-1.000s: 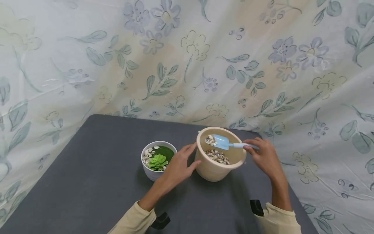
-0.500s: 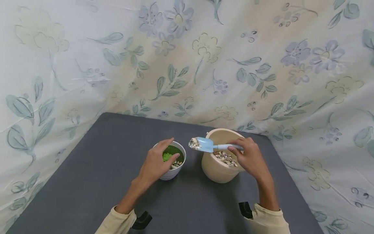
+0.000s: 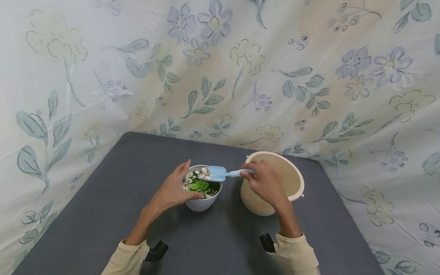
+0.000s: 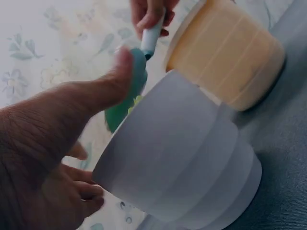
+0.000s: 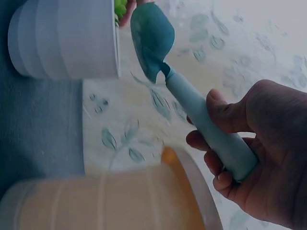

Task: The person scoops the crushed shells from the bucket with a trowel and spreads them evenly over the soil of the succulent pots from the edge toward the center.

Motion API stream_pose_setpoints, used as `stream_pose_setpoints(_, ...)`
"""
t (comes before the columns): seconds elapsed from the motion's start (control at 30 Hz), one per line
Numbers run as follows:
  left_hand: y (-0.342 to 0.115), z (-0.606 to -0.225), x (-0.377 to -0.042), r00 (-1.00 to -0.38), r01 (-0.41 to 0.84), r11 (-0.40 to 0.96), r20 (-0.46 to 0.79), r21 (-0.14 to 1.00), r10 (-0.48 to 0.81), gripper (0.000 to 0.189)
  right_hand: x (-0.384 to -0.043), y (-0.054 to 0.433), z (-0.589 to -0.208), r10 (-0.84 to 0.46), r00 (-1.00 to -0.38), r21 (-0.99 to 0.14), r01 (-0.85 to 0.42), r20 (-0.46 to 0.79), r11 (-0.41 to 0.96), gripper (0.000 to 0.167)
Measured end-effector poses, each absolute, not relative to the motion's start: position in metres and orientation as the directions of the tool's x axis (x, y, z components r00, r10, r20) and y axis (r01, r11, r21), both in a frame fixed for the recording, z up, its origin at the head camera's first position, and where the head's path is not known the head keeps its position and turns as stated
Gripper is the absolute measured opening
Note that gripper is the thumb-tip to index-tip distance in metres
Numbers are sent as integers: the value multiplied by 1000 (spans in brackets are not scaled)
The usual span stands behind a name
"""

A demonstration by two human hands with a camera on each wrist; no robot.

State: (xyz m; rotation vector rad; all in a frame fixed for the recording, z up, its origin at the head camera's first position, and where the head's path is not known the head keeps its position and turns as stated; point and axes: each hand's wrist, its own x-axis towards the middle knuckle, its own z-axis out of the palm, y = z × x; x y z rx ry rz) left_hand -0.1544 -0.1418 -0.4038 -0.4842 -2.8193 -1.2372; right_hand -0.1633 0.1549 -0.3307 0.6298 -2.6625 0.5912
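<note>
My right hand [image 3: 266, 182] grips the handle of a small light-blue trowel [image 3: 217, 173], fingers wrapped round it in the right wrist view. On the blade lies a heap of pale pebbles [image 3: 204, 173], held over the white ribbed pot [image 3: 201, 205]. That pot contains a green succulent [image 3: 199, 186], with white stones along its rim. My left hand [image 3: 169, 194] is at the pot's left side, thumb and fingers spread beside the rim; whether they touch it is unclear. Under my right forearm stands a larger beige pot [image 3: 254, 198], its contents hidden from here.
Both pots stand on a dark grey table [image 3: 103, 202]. A floral sheet [image 3: 220, 76] hangs behind it and along the sides. The beige pot's rim [image 3: 299, 187] stands close to my right wrist.
My right hand has carried the loaded trowel left, from the beige pot to over the white pot. My left hand has moved left from the beige pot's rim to the white pot.
</note>
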Motion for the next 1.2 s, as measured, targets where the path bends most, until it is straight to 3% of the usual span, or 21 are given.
stream_pose_setpoints(0.17, -140, -407, -155, -937, 273, 626, 55, 730, 344, 134, -166, 132, -333, -369, -847, -212, -470, 384, 857, 11)
stream_pose_setpoints(0.53, -138, -409, -147, -956, 259, 674, 83, 692, 283, 137, -152, 117, -328, -404, -812, 17, -439, 422, 899, 16)
stream_pose_setpoints(0.97, -137, -410, -141, -961, 272, 732, 142, 624, 236, 139, -140, 108, -316, -418, -793, 68, -436, 444, 898, 22)
stream_pose_setpoints(1.2, -138, -411, -138, -955, 294, 782, 195, 550, 223, 143, -137, 109, -309, -410, -804, 36, -438, 431, 898, 31)
